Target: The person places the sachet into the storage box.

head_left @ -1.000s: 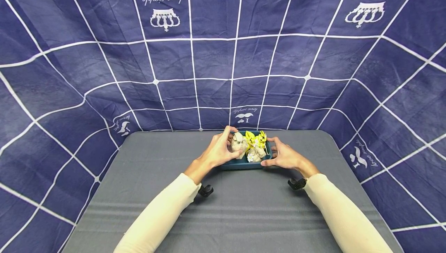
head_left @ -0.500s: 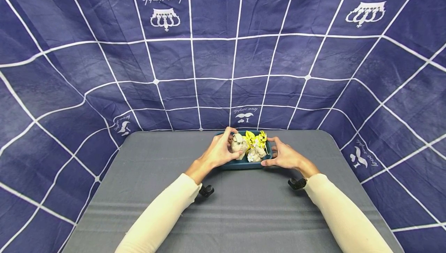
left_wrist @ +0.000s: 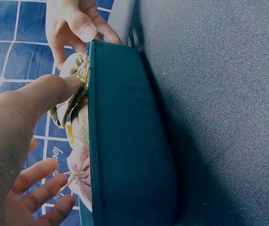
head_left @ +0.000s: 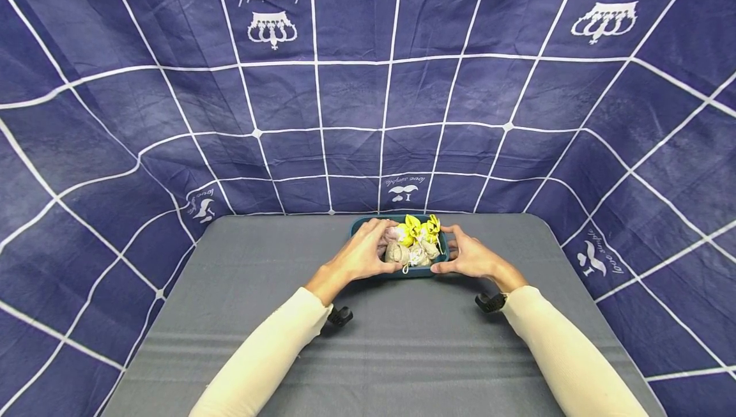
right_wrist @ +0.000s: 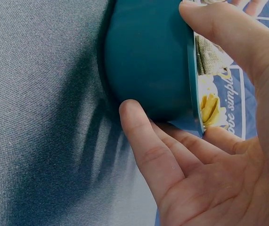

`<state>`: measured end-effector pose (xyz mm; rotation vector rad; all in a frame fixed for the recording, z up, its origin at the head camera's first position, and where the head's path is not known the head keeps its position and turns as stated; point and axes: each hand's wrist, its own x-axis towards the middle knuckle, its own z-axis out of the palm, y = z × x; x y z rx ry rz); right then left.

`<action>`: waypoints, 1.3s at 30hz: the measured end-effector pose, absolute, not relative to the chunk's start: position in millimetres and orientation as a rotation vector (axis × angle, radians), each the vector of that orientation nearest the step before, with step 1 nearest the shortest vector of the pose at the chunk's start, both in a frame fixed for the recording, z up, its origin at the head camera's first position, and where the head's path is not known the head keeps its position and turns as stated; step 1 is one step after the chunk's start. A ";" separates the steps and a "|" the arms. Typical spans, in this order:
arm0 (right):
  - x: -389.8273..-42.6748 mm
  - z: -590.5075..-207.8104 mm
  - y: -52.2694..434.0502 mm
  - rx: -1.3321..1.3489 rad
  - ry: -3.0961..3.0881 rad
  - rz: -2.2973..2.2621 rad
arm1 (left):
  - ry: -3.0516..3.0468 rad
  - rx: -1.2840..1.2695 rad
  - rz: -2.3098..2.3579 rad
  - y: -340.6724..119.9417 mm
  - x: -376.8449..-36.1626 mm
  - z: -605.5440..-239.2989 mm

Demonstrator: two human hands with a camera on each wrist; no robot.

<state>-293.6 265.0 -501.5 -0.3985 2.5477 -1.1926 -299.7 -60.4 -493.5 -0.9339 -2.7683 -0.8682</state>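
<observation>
One teal tray (head_left: 368, 225), smooth plastic with rounded corners, sits at the far middle of the grey table (head_left: 402, 340), whose cover is a fine woven fabric. Inside lie small drawstring pouches (head_left: 402, 252): I count roughly four, though they are bunched together and partly hidden by the fingers, so the number may be off. They are coarse burlap in a pale beige, puckered at the neck and tied with thin cord; two yellow bows (head_left: 420, 228) stand up among them.

The left hand (head_left: 362, 254) rests at the tray's left side, its thumb (left_wrist: 54, 87) laid on the rim against a pouch and the other fingers relaxed and spread, clasping nothing. The right hand (head_left: 468, 256) clasps the tray's right end, thumb over the rim and fingers (right_wrist: 143, 141) curled against the smooth outer wall.

Two cream knit sleeves (head_left: 270, 353) cover the forearms. Behind hangs a navy cloth (head_left: 172, 85) with a white grid.
</observation>
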 end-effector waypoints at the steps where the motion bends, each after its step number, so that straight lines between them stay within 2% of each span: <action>1: -293.7 -501.4 265.3 -0.401 2.546 -1.196 | -2.768 -0.934 -0.864 -60.8 -299.3 -493.0; 12: -296.3 -504.4 263.6 -0.405 2.543 -1.209 | -2.727 -0.930 -0.823 -68.7 -296.8 -490.8; 26: -292.4 -505.4 264.8 -0.449 2.579 -1.132 | -2.789 -0.786 -0.765 -100.1 -287.8 -495.2; 39: -265.3 -515.5 278.8 -0.513 2.775 -0.995 | -2.841 -0.669 -0.666 -148.8 -271.7 -507.5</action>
